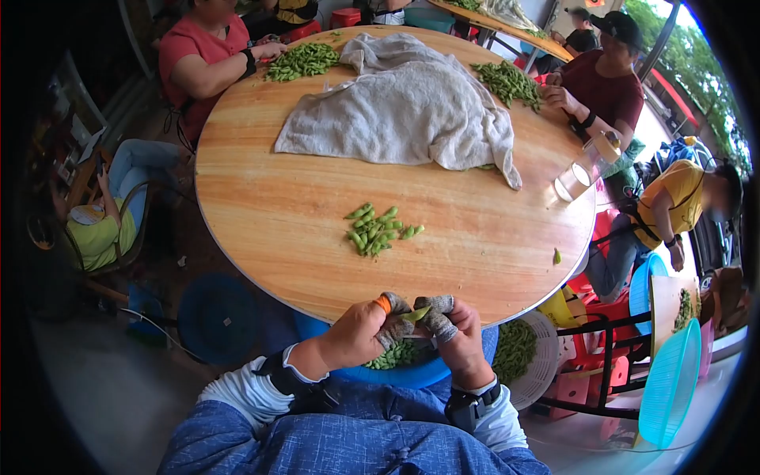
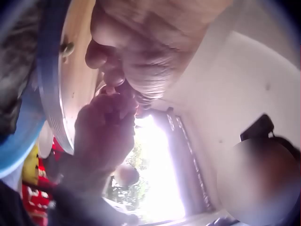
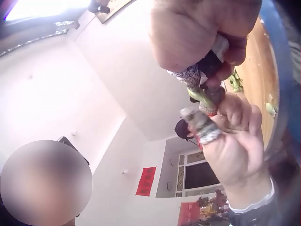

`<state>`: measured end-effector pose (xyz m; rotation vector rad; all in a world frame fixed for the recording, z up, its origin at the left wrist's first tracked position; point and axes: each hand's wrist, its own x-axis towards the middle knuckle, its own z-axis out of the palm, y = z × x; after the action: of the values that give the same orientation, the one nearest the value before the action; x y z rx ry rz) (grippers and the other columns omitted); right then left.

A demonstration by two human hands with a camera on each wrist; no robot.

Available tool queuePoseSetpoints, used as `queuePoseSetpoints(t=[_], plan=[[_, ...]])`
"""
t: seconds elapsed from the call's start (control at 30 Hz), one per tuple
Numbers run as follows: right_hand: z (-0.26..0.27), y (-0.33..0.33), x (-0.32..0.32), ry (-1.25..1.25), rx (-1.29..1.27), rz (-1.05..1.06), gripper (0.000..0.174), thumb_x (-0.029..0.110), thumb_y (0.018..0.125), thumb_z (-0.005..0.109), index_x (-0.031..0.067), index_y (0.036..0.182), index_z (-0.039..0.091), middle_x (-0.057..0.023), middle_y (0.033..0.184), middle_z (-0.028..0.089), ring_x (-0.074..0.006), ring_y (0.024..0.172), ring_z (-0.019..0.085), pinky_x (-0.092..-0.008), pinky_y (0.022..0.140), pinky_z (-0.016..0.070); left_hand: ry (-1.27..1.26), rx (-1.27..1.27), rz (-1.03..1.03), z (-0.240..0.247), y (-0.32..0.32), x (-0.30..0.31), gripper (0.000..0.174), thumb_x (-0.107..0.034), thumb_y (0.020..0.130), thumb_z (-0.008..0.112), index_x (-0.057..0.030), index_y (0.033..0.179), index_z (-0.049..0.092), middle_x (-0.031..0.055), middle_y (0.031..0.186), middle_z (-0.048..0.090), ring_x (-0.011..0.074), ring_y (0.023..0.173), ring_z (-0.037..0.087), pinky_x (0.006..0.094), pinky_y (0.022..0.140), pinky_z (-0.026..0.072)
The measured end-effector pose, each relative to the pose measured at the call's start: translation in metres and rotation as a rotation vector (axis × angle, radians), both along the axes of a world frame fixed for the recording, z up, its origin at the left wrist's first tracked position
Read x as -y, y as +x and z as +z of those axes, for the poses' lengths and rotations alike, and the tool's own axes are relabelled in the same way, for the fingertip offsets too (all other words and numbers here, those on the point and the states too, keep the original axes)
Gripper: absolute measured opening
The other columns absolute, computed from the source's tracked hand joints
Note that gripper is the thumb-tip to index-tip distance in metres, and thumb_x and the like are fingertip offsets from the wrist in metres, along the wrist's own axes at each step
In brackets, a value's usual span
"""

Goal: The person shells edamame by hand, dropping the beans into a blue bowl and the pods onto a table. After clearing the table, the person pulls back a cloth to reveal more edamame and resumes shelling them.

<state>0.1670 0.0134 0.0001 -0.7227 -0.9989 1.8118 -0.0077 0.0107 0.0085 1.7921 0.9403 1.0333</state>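
The left hand and right hand, fingertips cloth-wrapped for grip, each pinch an end of one green soybean pod, held above a blue plastic basin, likely so that anything falling lands inside.

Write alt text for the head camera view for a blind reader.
A person's left hand and right hand, fingertips in grey covers, pinch one green pod by the near edge of a round wooden table. A pile of pods and a grey cloth lie on it; other people sit around.

No legible text, red wall hanging unreadable
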Motion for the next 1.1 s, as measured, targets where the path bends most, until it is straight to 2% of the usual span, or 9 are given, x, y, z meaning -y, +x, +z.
queuePoseSetpoints(t=[0.07, 0.17, 0.43, 0.53, 0.63, 0.73, 0.87, 0.93, 1.1], plan=[[0.005, -0.001, 0.000, -0.042, 0.050, 0.022, 0.022, 0.011, 0.080, 0.056, -0.0016, 0.097, 0.053, -0.0022, 0.087, 0.057, -0.0086, 0.080, 0.052, -0.0213, 0.070, 0.0410, 0.081, -0.158, 0.027, 0.001, -0.004, 0.001, 0.024, -0.003, 0.070, 0.058, 0.0008, 0.092, 0.052, 0.0161, 0.076, 0.056, 0.0306, 0.074, 0.057, 0.0311, 0.064, 0.0442], [0.010, -0.003, 0.001, -0.071, 0.136, 0.077, 0.023, 0.012, 0.079, 0.057, -0.0013, 0.098, 0.052, -0.0028, 0.087, 0.058, -0.0088, 0.079, 0.052, -0.0212, 0.070, 0.0413, 0.165, -0.259, 0.027, -0.001, -0.005, 0.001, 0.019, -0.003, 0.071, 0.057, 0.0004, 0.090, 0.052, 0.0154, 0.075, 0.056, 0.0290, 0.071, 0.056, 0.0298, 0.063, 0.0439], [0.012, -0.010, 0.006, 0.115, 0.069, 0.025, 0.020, 0.009, 0.078, 0.058, -0.0007, 0.095, 0.053, -0.0032, 0.088, 0.058, -0.0095, 0.078, 0.053, -0.0225, 0.069, 0.0427, -0.077, 0.253, 0.094, -0.015, 0.008, 0.010, 0.012, -0.014, 0.084, 0.048, -0.0024, 0.085, 0.051, 0.0018, 0.071, 0.053, 0.0111, 0.064, 0.050, 0.0248, 0.057, 0.0413], [0.000, -0.008, 0.006, 0.326, 0.284, -0.031, 0.019, 0.003, 0.074, 0.058, -0.0002, 0.093, 0.055, -0.0061, 0.083, 0.059, -0.0142, 0.075, 0.055, -0.0251, 0.064, 0.0446, -0.296, 0.413, 0.083, -0.019, 0.009, 0.013, 0.015, -0.017, 0.087, 0.043, -0.0043, 0.087, 0.051, -0.0001, 0.069, 0.051, 0.0078, 0.060, 0.047, 0.0216, 0.051, 0.0378], [0.011, -0.004, -0.007, 1.022, 0.712, -0.123, 0.020, 0.000, 0.069, 0.060, 0.0000, 0.089, 0.055, -0.0080, 0.076, 0.057, -0.0176, 0.067, 0.056, -0.0267, 0.059, 0.0435, -0.655, 0.540, 0.030, -0.015, 0.006, 0.011, 0.018, -0.019, 0.089, 0.038, -0.0058, 0.091, 0.050, -0.0002, 0.068, 0.050, 0.0068, 0.056, 0.044, 0.0194, 0.045, 0.0339], [0.017, -0.003, -0.008, 1.175, 0.892, -0.109, 0.024, -0.001, 0.066, 0.061, 0.0007, 0.089, 0.056, -0.0117, 0.072, 0.055, -0.0241, 0.065, 0.057, -0.0277, 0.058, 0.0435, -0.852, 0.615, -0.003, -0.016, 0.002, 0.007, 0.018, -0.018, 0.089, 0.036, -0.0058, 0.095, 0.048, 0.0010, 0.071, 0.051, 0.0069, 0.056, 0.046, 0.0187, 0.044, 0.0345], [0.011, -0.007, 0.000, 0.549, 0.617, -0.077, 0.019, 0.003, 0.072, 0.059, -0.0006, 0.090, 0.056, -0.0074, 0.077, 0.058, -0.0171, 0.067, 0.056, -0.0251, 0.060, 0.0438, -1.045, 0.810, -0.012, -0.008, 0.001, 0.007, 0.017, -0.016, 0.089, 0.038, -0.0049, 0.098, 0.047, 0.0021, 0.073, 0.052, 0.0064, 0.054, 0.046, 0.0189, 0.044, 0.0361], [0.010, -0.009, 0.003, 0.160, 0.361, -0.058, 0.017, 0.001, 0.074, 0.057, -0.0015, 0.091, 0.056, -0.0052, 0.078, 0.059, -0.0138, 0.070, 0.056, -0.0244, 0.063, 0.0443, -0.826, 0.574, -0.121, -0.008, 0.001, 0.006, 0.016, -0.014, 0.087, 0.041, -0.0043, 0.098, 0.047, 0.0022, 0.075, 0.053, 0.0062, 0.056, 0.047, 0.0186, 0.045, 0.0367], [0.015, -0.009, 0.000, 0.011, 0.217, 0.047, 0.015, 0.000, 0.079, 0.053, -0.0033, 0.093, 0.056, -0.0029, 0.082, 0.059, -0.0091, 0.076, 0.054, -0.0225, 0.068, 0.0433, -0.773, 0.497, -0.105, -0.016, -0.001, 0.006, 0.014, -0.009, 0.084, 0.047, -0.0038, 0.096, 0.048, 0.0017, 0.075, 0.054, 0.0055, 0.059, 0.048, 0.0177, 0.050, 0.0377]])
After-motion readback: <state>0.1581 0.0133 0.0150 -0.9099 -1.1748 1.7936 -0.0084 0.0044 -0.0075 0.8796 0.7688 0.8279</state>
